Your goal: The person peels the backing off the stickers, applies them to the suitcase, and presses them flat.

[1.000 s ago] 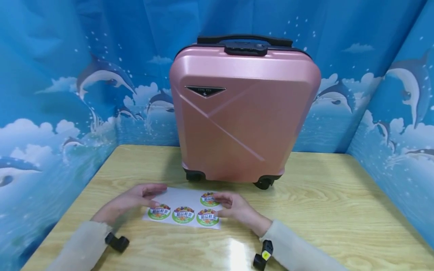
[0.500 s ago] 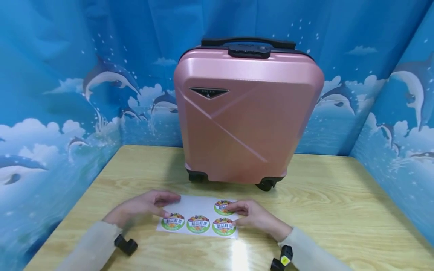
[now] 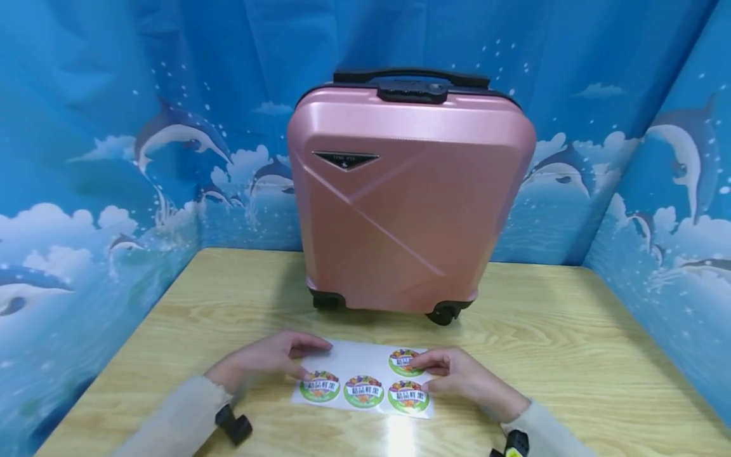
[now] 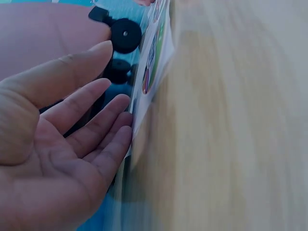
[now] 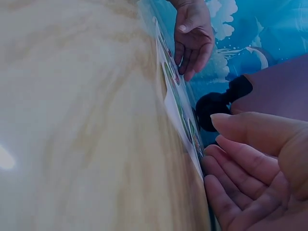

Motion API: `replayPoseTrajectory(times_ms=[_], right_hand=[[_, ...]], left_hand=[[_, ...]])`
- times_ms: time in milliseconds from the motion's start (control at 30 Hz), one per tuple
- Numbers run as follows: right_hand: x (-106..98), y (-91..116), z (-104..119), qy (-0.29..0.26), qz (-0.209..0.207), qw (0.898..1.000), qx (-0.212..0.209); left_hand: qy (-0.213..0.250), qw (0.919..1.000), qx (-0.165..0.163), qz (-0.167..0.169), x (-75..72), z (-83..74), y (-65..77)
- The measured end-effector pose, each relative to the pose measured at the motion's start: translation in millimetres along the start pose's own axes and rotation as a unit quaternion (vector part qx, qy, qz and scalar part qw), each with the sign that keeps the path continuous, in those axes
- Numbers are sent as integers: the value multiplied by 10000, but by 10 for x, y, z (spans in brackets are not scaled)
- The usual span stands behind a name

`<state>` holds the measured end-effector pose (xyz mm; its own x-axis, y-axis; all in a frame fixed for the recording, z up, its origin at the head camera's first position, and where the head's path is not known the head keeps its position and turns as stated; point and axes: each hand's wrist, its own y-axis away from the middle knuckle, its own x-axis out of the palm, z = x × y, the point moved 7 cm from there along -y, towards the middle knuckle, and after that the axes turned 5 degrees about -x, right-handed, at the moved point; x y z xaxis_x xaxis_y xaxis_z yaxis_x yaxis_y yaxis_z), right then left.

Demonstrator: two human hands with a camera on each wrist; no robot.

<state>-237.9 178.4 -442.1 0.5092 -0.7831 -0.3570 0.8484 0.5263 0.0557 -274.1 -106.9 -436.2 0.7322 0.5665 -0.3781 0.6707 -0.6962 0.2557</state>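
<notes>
A white sheet of round fruit stickers (image 3: 351, 357) lies on the table in front of a pink suitcase (image 3: 400, 209). Three stickers line its near edge and one sits at the far right; its upper left is bare. My left hand (image 3: 268, 360) rests at the sheet's left end, relaxed fingers touching it. At the right end, my right hand (image 3: 465, 377) overlaps the two right-hand stickers in the head view. Both wrist views show thumb and fingers apart, with fingertips right at the paper (image 4: 156, 57) and its near edge lifting slightly.
The suitcase stands upright on black wheels (image 3: 442, 314) just behind the sheet, its black handle (image 3: 411, 76) on top. A wooden table (image 3: 542, 355) spreads out around it. Blue dolphin-print curtains (image 3: 103, 190) enclose the back and both sides.
Both hands have slid the sticker sheet to the right and a little nearer to me. The suitcase stays in place, with only a slight shift of the head view.
</notes>
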Motion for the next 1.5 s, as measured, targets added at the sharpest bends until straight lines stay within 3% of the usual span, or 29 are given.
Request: replayPoseTrajectory(times_ms=[433, 633, 1033, 1233, 1500], right_hand=[[-152, 185, -73, -189, -134, 9997, 113], [-182, 176, -73, 43, -88, 9999, 140], [-184, 183, -92, 28, -52, 9998, 195], [-206, 197, -63, -4, -106, 9999, 10], [-326, 168, -24, 512, -508, 9974, -67]], left_hand=[[-22, 9998, -155, -144, 209, -97, -162], [229, 9990, -325, -214, 221, -104, -176], [217, 9984, -453, -250, 239, -124, -198], [135, 9990, -373, -198, 237, -157, -218], [12, 9996, -214, -195, 225, -241, -245]])
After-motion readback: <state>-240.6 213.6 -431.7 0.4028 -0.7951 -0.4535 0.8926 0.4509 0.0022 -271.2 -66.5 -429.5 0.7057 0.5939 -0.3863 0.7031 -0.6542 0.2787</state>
